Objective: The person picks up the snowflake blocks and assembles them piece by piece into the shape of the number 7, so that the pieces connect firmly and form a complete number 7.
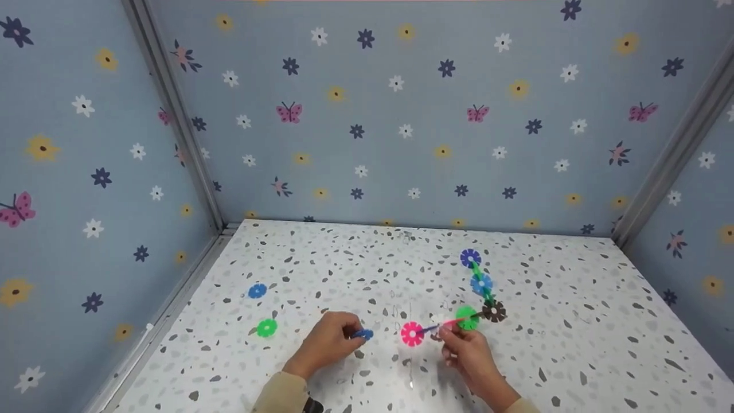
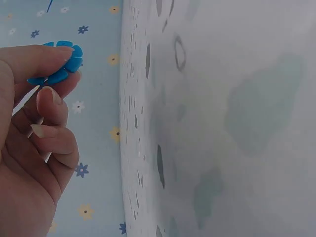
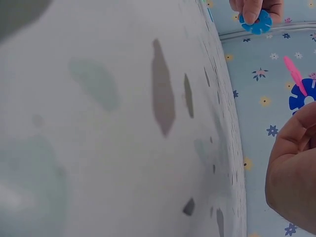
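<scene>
My left hand (image 1: 330,342) pinches a blue snowflake disc (image 1: 363,334) between thumb and fingers; its notched petals show in the left wrist view (image 2: 74,61). To its right, my right hand (image 1: 473,358) holds a chain of interlocked snowflake discs near its left end. That end has a pink disc (image 1: 412,334), with a dark blue disc (image 3: 297,100) joined to it. Further along the chain come a green disc (image 1: 468,318), a brown disc (image 1: 494,311), a light blue disc (image 1: 481,283) and a purple-blue disc (image 1: 470,258). A gap separates the left hand's disc from the chain.
Two loose discs, one blue (image 1: 257,291) and one green (image 1: 266,327), lie on the left part of the speckled white table (image 1: 573,344). Flower-patterned panels (image 1: 401,115) stand at the back and sides, with metal posts (image 1: 178,115) in the corners.
</scene>
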`<state>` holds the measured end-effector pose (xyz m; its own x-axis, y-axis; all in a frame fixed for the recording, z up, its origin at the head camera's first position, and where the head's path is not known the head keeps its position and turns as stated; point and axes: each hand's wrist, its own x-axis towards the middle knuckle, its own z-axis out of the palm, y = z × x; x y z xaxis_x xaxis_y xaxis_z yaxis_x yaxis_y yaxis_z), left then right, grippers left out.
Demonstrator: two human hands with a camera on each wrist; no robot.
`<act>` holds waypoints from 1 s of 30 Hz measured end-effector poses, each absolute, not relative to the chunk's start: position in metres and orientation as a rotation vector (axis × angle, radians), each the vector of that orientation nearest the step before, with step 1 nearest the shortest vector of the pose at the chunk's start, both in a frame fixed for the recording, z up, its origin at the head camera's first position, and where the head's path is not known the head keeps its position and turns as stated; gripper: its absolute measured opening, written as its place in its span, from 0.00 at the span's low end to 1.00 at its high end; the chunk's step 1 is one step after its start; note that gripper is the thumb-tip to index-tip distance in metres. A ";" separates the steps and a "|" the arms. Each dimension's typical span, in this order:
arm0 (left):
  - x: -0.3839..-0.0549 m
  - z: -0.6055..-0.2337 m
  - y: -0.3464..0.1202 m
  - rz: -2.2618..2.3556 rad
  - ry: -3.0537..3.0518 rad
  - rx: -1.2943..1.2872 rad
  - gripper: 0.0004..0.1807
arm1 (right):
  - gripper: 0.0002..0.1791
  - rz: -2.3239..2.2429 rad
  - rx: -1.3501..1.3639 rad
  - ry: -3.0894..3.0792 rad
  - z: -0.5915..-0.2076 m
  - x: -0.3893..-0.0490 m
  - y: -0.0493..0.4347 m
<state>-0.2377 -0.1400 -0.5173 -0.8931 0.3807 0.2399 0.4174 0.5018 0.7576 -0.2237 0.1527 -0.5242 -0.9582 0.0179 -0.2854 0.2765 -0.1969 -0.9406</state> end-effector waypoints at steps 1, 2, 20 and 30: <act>-0.236 -0.517 -0.138 -1.396 -2.668 -0.727 0.08 | 0.13 -2.279 0.353 1.877 -0.524 -0.224 0.152; -0.235 -0.517 -0.136 -1.417 -2.652 -0.739 0.08 | 0.13 -2.278 0.361 1.878 -0.524 -0.224 0.152; -0.225 -0.516 -0.103 -1.042 -2.482 -0.928 0.09 | 0.09 -2.285 0.304 1.824 -0.522 -0.220 0.149; -0.224 -0.515 -0.094 -0.902 -2.413 -0.998 0.08 | 0.07 -2.288 0.257 1.795 -0.522 -0.218 0.149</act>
<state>-0.2245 -0.0941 -0.5150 -0.6774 0.4876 0.5508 0.7294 0.5429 0.4163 -0.2176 0.1491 -0.5223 -0.9602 -0.0659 -0.2715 0.2794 -0.2287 -0.9325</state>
